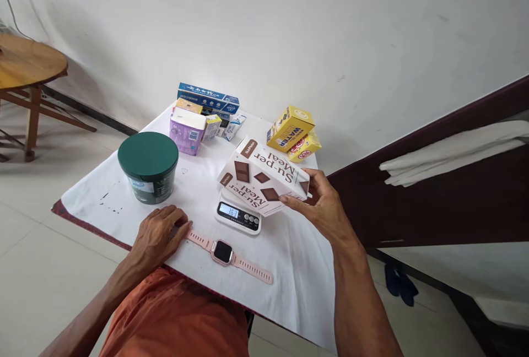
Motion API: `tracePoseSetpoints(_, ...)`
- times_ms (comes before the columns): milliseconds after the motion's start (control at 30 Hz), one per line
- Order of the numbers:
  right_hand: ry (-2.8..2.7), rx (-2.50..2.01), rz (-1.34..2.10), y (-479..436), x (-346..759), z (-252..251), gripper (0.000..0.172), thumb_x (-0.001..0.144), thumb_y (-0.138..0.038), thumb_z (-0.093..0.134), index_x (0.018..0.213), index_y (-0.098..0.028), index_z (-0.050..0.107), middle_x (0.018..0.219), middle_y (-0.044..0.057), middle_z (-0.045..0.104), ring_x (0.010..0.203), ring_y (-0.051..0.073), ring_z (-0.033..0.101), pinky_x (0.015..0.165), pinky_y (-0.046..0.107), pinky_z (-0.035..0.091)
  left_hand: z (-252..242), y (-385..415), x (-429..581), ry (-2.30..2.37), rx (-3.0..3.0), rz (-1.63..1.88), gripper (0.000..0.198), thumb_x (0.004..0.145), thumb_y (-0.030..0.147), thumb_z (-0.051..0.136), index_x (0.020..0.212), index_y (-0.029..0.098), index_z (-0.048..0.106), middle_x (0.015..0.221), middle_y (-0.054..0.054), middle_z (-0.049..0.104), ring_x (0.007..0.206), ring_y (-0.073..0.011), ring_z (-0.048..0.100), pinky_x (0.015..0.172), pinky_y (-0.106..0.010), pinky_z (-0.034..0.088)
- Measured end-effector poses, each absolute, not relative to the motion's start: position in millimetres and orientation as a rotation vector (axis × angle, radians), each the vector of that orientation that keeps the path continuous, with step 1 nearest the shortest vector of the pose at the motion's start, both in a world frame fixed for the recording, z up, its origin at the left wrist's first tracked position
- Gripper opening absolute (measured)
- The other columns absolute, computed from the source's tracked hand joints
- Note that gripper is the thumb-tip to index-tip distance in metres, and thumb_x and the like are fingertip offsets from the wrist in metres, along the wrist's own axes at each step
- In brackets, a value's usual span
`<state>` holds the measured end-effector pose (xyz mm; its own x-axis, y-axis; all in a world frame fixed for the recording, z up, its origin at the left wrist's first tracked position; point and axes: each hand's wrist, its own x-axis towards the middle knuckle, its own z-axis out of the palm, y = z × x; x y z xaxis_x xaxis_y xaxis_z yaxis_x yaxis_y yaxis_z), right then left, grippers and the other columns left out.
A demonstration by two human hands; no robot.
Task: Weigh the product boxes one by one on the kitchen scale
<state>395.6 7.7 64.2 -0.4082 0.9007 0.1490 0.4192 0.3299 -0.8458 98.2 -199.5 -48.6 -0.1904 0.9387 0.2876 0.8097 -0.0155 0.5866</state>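
Observation:
My right hand (318, 200) grips the right end of a white carton (264, 178) printed "Su-per Meal" with brown chocolate squares. The carton is tilted above a small white kitchen scale (238, 216), hiding most of its platform; whether they touch I cannot tell. The scale's lit display appears to read 363. My left hand (159, 236) rests at the table's near edge, fingers curled, thumb and forefinger closed at the strap end of a pink smartwatch (222, 252). The watch lies flat, its strap stretched out and its screen dark.
A dark green lidded tub (147, 167) stands at the left of the white-covered table (289, 280). Behind are a purple tissue pack (187, 132), a long blue box (209, 98) and small boxes. Yellow boxes (291, 128) sit back right, near the wall. A wooden stool (31, 65) stands left.

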Motion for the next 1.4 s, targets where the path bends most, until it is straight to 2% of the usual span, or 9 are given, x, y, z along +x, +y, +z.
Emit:
tracePoseSetpoints(167, -1.910, -1.105, 1.046, 8, 419, 69, 0.090, 0.065, -0.057, 0.094, 0.142, -0.036, 0.052, 0.150, 0.012, 0.057, 0.133, 0.035, 0.061, 0.092, 0.050, 0.064, -51, -200, 97, 2.055, 1.877, 0.989, 0.025, 0.102, 0.037, 0.053, 0.087, 0.023, 0.067, 0.083, -0.001, 0.071, 0.072, -0.0169, 0.065, 0.071, -0.032, 0.049)
tracePoseSetpoints(333, -1.735, -0.981, 0.960, 3, 447, 78, 0.073, 0.076, -0.072, 0.078, 0.136, -0.036, 0.059, 0.142, 0.013, 0.062, 0.132, 0.037, 0.061, 0.094, 0.054, 0.062, -54, -200, 97, 2.052, 1.856, 0.958, 0.026, 0.103, 0.039, 0.053, 0.089, 0.023, 0.067, 0.086, -0.001, 0.071, 0.075, -0.0171, 0.066, 0.072, -0.031, 0.049)
tracePoseSetpoints(533, -1.901, -1.227, 1.051, -2, 430, 45, 0.080, 0.064, -0.057, 0.091, 0.134, -0.031, 0.060, 0.139, 0.012, 0.066, 0.114, 0.032, 0.069, 0.078, 0.044, 0.063, -54, -199, 96, 2.051, 1.867, 0.979, 0.026, 0.103, 0.040, 0.053, 0.089, 0.023, 0.067, 0.085, -0.001, 0.071, 0.073, -0.0172, 0.065, 0.072, -0.031, 0.048)
tracePoseSetpoints(600, -1.949, -1.266, 1.083, -5, 412, 33, 0.084, 0.062, -0.053, 0.094, 0.136, -0.029, 0.061, 0.136, 0.011, 0.069, 0.114, 0.032, 0.070, 0.083, 0.045, 0.063, -54, -199, 96, 2.058, 1.864, 0.979, 0.026, 0.103, 0.041, 0.053, 0.088, 0.024, 0.067, 0.084, 0.000, 0.071, 0.072, -0.0170, 0.064, 0.071, -0.031, 0.047)
tracePoseSetpoints(733, -1.837, -1.112, 1.201, -8, 383, 19, 0.091, 0.070, -0.050, 0.091, 0.150, -0.029, 0.053, 0.141, 0.010, 0.068, 0.128, 0.033, 0.066, 0.104, 0.054, 0.057, -52, -199, 96, 2.062, 1.857, 0.980, 0.028, 0.102, 0.042, 0.053, 0.086, 0.024, 0.066, 0.082, 0.000, 0.071, 0.071, -0.0169, 0.065, 0.069, -0.030, 0.047)
tracePoseSetpoints(833, -1.767, -1.056, 1.209, -6, 379, 11, 0.090, 0.071, -0.047, 0.092, 0.151, -0.030, 0.054, 0.141, 0.010, 0.069, 0.130, 0.035, 0.065, 0.109, 0.057, 0.054, -51, -199, 96, 2.058, 1.849, 0.991, 0.029, 0.102, 0.043, 0.052, 0.085, 0.024, 0.067, 0.083, 0.000, 0.071, 0.072, -0.0170, 0.065, 0.068, -0.030, 0.047)
tracePoseSetpoints(967, -1.659, -1.059, 1.152, 11, 394, 3, 0.080, 0.070, -0.044, 0.092, 0.143, -0.031, 0.061, 0.133, 0.008, 0.073, 0.123, 0.035, 0.068, 0.103, 0.054, 0.057, -50, -198, 96, 2.055, 1.845, 0.990, 0.030, 0.102, 0.043, 0.052, 0.084, 0.024, 0.067, 0.082, 0.000, 0.071, 0.072, -0.0175, 0.066, 0.068, -0.030, 0.047)
tracePoseSetpoints(1167, -1.508, -1.210, 0.941, 84, 414, -1, 0.071, 0.064, -0.050, 0.089, 0.125, -0.023, 0.065, 0.118, 0.008, 0.075, 0.094, 0.025, 0.071, 0.071, 0.036, 0.058, -51, -197, 96, 2.059, 1.866, 1.012, 0.031, 0.102, 0.044, 0.052, 0.083, 0.024, 0.066, 0.080, 0.000, 0.070, 0.069, -0.0177, 0.065, 0.067, -0.030, 0.046)
tracePoseSetpoints(1400, -1.429, -1.451, 0.872, 166, 399, -28, 0.070, 0.055, -0.052, 0.087, 0.112, -0.021, 0.061, 0.118, 0.009, 0.072, 0.094, 0.023, 0.070, 0.071, 0.035, 0.060, -56, -199, 95, 2.064, 1.860, 1.007, 0.028, 0.103, 0.042, 0.053, 0.086, 0.025, 0.066, 0.083, 0.000, 0.071, 0.073, -0.0173, 0.067, 0.069, -0.029, 0.048)
